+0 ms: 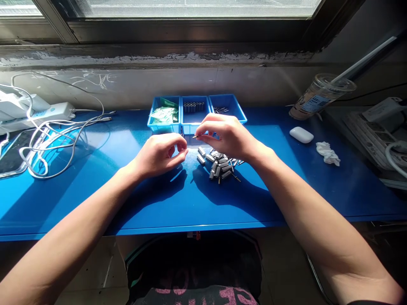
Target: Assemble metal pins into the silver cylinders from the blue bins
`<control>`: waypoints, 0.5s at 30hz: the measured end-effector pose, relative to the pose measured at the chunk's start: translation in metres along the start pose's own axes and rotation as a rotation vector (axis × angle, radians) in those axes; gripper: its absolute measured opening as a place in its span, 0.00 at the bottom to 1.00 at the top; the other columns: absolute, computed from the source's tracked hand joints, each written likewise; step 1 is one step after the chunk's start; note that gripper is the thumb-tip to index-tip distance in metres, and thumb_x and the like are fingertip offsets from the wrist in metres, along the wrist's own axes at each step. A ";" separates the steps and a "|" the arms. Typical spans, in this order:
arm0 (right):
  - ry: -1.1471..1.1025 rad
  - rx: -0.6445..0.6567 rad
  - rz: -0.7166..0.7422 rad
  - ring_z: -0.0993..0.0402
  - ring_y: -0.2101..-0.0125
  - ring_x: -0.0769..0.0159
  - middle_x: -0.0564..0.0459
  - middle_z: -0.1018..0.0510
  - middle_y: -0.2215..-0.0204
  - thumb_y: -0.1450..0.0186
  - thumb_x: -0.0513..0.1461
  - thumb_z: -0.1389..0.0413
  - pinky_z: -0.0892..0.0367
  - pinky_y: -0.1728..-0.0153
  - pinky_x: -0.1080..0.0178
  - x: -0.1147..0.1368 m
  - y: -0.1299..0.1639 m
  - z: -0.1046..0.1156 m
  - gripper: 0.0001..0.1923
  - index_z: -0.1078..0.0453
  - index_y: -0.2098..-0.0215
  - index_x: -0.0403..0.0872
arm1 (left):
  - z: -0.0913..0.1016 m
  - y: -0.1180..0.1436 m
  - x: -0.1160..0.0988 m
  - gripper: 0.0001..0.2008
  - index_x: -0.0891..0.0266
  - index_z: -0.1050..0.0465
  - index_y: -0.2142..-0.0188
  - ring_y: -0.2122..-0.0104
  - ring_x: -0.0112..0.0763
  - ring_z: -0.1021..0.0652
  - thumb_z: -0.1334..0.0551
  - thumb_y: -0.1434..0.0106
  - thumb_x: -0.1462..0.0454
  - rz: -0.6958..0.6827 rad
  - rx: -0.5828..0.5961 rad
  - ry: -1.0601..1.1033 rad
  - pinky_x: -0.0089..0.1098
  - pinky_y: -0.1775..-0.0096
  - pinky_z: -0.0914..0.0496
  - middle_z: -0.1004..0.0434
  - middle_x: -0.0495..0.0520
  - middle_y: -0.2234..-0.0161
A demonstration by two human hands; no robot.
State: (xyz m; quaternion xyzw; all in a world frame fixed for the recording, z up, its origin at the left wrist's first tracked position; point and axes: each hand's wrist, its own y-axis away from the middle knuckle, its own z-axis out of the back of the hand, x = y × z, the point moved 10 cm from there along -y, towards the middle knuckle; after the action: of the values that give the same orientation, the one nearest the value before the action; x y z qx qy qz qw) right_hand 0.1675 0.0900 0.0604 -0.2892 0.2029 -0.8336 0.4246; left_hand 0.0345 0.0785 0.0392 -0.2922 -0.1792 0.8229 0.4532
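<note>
My right hand (pixel 224 133) is above the front of the blue bins, pinching a small thin metal pin (pixel 195 137) between thumb and fingers; its tip points left. Just across from it, my left hand (pixel 162 154) has its fingers curled toward the thumb; whether anything is in them I cannot make out. Below my right hand lies a loose pile of dark grey metal cylinders (pixel 218 166). Several thin pins (pixel 237 178) lie among them and at their right side, partly in the hand's shadow.
Three joined blue bins stand at the back: green-and-clear packets (pixel 164 114) left, upright cylinders (pixel 193 106) middle, thin dark pins (pixel 221 109) right. White cables (pixel 68 135) and a phone (pixel 15 150) lie left. A drink cup (pixel 313 99), white case (pixel 301 134) and crumpled tissue (pixel 327 153) are right.
</note>
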 end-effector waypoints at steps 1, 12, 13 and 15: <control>0.025 -0.023 -0.023 0.22 0.61 0.61 0.47 0.18 0.59 0.28 0.36 0.41 0.30 0.61 0.59 -0.004 0.000 0.005 0.07 0.19 0.57 0.45 | 0.000 0.000 0.000 0.03 0.63 0.26 0.63 0.75 0.22 0.30 0.35 0.32 0.67 0.002 0.002 0.000 0.25 0.70 0.34 0.24 0.47 0.71; 0.300 -0.236 -0.391 0.26 0.65 0.59 0.50 0.16 0.65 0.33 0.38 0.38 0.32 0.63 0.56 -0.063 0.018 0.054 0.03 0.22 0.62 0.47 | -0.006 0.001 0.003 0.03 0.64 0.25 0.63 0.76 0.22 0.29 0.37 0.32 0.66 0.009 0.054 -0.004 0.24 0.71 0.34 0.21 0.49 0.69; 0.308 -0.236 -0.409 0.26 0.64 0.58 0.49 0.16 0.66 0.34 0.38 0.38 0.32 0.62 0.56 -0.067 0.020 0.054 0.03 0.22 0.64 0.48 | -0.006 0.001 0.003 0.03 0.64 0.25 0.63 0.76 0.22 0.29 0.37 0.31 0.66 0.009 0.055 -0.006 0.24 0.71 0.34 0.21 0.50 0.70; 0.306 -0.231 -0.458 0.26 0.61 0.56 0.49 0.15 0.66 0.34 0.39 0.39 0.32 0.62 0.56 -0.075 0.023 0.055 0.05 0.20 0.64 0.48 | -0.006 0.001 0.003 0.04 0.64 0.24 0.62 0.76 0.22 0.29 0.38 0.31 0.66 0.011 0.059 -0.008 0.24 0.72 0.34 0.21 0.50 0.70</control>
State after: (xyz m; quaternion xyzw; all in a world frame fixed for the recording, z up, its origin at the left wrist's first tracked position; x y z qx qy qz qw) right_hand 0.2522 0.1346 0.0646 -0.2447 0.2877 -0.9130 0.1540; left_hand 0.0366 0.0807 0.0337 -0.2765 -0.1550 0.8314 0.4564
